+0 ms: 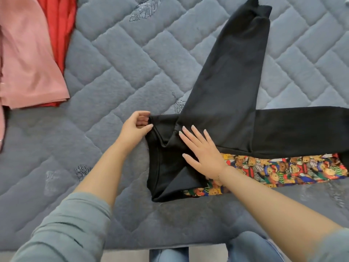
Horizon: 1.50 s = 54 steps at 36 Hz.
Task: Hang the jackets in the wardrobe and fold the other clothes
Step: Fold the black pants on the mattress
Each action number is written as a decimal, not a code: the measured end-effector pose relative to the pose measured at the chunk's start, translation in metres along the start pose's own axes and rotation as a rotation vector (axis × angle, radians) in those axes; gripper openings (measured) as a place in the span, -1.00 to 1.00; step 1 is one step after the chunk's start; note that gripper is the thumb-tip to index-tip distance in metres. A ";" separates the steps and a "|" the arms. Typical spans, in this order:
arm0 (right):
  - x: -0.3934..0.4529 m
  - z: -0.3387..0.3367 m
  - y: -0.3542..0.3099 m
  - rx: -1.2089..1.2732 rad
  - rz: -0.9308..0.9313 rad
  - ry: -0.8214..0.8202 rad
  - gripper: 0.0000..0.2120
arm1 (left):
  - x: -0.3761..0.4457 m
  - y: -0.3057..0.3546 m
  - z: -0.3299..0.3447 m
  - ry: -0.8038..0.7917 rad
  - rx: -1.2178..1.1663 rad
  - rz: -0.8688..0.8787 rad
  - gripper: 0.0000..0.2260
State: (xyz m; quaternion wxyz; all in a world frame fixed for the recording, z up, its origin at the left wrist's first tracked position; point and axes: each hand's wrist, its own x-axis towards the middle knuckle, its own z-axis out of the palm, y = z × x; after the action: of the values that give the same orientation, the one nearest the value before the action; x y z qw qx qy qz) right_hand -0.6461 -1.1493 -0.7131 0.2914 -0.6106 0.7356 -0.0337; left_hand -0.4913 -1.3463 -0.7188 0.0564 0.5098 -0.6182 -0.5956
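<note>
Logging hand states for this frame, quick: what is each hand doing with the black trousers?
Left hand: grips the waistband corner of the black trousers.
Right hand: open, fingers straight, pressing flat on the trousers.

the light is soft and even, bright enough to see all the colours. no glare shows anywhere. small soft shadows sit under the left hand point(137, 127) and the right hand point(201, 151). the black cloth trousers point(222, 103) are so dark that their folds are hard to see. the grey-blue quilted bed cover point(117, 59) looks a bit fuzzy, and it smears near the right edge and low down. the pink cloth point(28, 59) at the left edge is blurry. the wide lens bends the quilt lines near the sides.
</note>
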 end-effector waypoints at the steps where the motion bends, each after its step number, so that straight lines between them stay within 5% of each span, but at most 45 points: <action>1: 0.001 -0.002 0.000 0.015 0.013 -0.001 -0.40 | -0.001 -0.001 -0.002 -0.039 -0.036 -0.012 -0.63; 9: 0.003 -0.007 -0.005 0.023 0.014 0.176 -0.43 | -0.001 0.006 0.006 0.007 0.041 -0.036 -0.56; 13: -0.001 -0.011 -0.001 0.065 -0.037 0.314 -0.51 | -0.030 0.016 0.027 0.402 0.000 -0.055 -0.69; 16: -0.007 -0.017 -0.002 0.086 -0.071 0.356 -0.54 | -0.068 0.023 0.046 0.668 -0.241 -0.162 -0.88; 21: -0.024 -0.016 -0.005 0.080 -0.141 0.314 -0.51 | -0.109 0.021 0.080 0.342 -0.737 -0.590 -0.77; 25: -0.028 -0.013 0.001 -0.051 -0.175 0.137 -0.48 | -0.112 0.018 0.103 0.327 -0.776 -0.574 -0.73; 30: -0.030 -0.015 0.011 0.084 -0.116 0.004 -0.44 | -0.093 0.020 0.116 0.500 -0.647 -0.607 -0.80; 34: -0.059 -0.023 0.028 0.256 -0.013 0.087 -0.43 | -0.083 0.018 0.124 0.654 -0.504 -0.633 -0.81; 39: -0.099 -0.034 0.084 0.260 0.283 0.245 -0.47 | -0.087 0.052 0.139 0.850 0.246 -0.228 -0.57; 42: -0.097 -0.044 0.113 0.225 0.316 0.265 -0.48 | -0.083 0.073 0.158 0.694 0.367 0.107 -0.59; 45: -0.073 -0.049 0.127 0.126 0.201 0.212 -0.51 | -0.070 0.081 0.186 0.352 0.476 0.337 -0.58; 49: -0.044 -0.040 0.144 -0.100 0.088 0.081 -0.49 | -0.049 0.048 0.206 0.005 0.956 0.250 -0.45; 54: -0.054 -0.036 0.178 -0.184 0.312 0.096 -0.38 | -0.041 0.023 0.207 0.013 1.039 0.250 -0.44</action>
State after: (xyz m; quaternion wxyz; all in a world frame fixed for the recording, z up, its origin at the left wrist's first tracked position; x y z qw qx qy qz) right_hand -0.8152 -1.0660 -0.7348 0.2007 -0.5110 0.8343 0.0503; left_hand -0.6245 -1.1823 -0.7375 -0.1291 0.3968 -0.8872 -0.1968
